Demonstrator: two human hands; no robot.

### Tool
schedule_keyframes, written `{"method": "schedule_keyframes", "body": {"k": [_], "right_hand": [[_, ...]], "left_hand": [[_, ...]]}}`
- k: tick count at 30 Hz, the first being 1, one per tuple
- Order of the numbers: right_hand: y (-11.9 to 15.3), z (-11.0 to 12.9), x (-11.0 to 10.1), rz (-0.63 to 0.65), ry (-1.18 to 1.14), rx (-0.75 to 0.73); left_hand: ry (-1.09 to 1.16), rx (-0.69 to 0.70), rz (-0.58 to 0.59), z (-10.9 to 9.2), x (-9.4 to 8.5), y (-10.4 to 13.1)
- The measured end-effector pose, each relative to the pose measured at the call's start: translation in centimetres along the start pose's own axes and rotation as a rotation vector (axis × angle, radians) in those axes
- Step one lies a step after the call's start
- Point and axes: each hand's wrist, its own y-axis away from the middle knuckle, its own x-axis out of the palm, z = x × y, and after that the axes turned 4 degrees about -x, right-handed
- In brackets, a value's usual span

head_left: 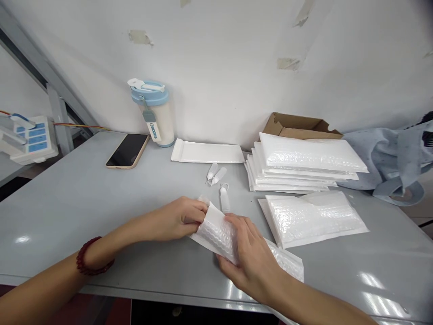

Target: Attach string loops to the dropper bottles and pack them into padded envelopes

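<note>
A white bubble mailer [219, 234] is held slanting above the front of the table, its mouth toward my left hand. My right hand [250, 257] wraps round its middle, thumb below and fingers on top. At the mouth, my left hand [191, 216] is closed on the edge, with fingertips tucked in and partly hidden. Whether anything else is in those fingers I cannot make out. Just beyond the mailer lies a small translucent squeeze bottle [224, 198] with a looped cap. Two more small bottles [216, 174] lie together behind it.
Stacked bubble mailers [304, 158] stand at the back right before a cardboard box [301, 126]; more mailers [314, 219] lie nearer. A flat white mailer [209, 152] rests by the wall. Left are a tumbler [158, 117], phone [127, 151] and power strip [37, 140]. Blue cloth [382, 153] lies right.
</note>
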Motion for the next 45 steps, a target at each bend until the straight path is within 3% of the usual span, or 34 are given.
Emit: {"method": "schedule_keyframes", "body": {"k": [2, 6, 10, 16, 25, 30, 36, 45], "right_hand": [[0.0, 0.0, 0.0, -0.001, -0.002, 0.0], [0.0, -0.1, -0.1, 0.006, -0.003, 0.019], [-0.1, -0.1, -0.1, 0.011, -0.006, 0.028], [0.0, -0.1, 0.0, 0.005, -0.001, 0.026], [0.0, 0.0, 0.0, -0.008, 0.004, 0.011], [-0.1, 0.1, -0.1, 0.006, -0.005, 0.014], [-0.1, 0.1, 0.1, 0.024, -0.017, -0.018], [-0.1, -0.1, 0.1, 0.031, -0.026, -0.034]], "left_hand": [[0.054, -0.028, -0.013, -0.1, -0.1, -0.1], [-0.025, -0.13, -0.15, 0.1, -0.1, -0.1], [0.006, -0.171, -0.043, 0.2, -0.1, -0.1], [0.428, -0.351, 0.089, 0.3, -0.4, 0.0], [0.65, -0.436, 0.13, 0.3, -0.6, -0.2], [0.556, -0.452, 0.087, 0.1, -0.9, 0.0], [0.646, -0.445, 0.173, 0.3, 0.1, -0.2], [0.227, -0.347, -0.083, 0.6, 1.8, -0.5]]}}
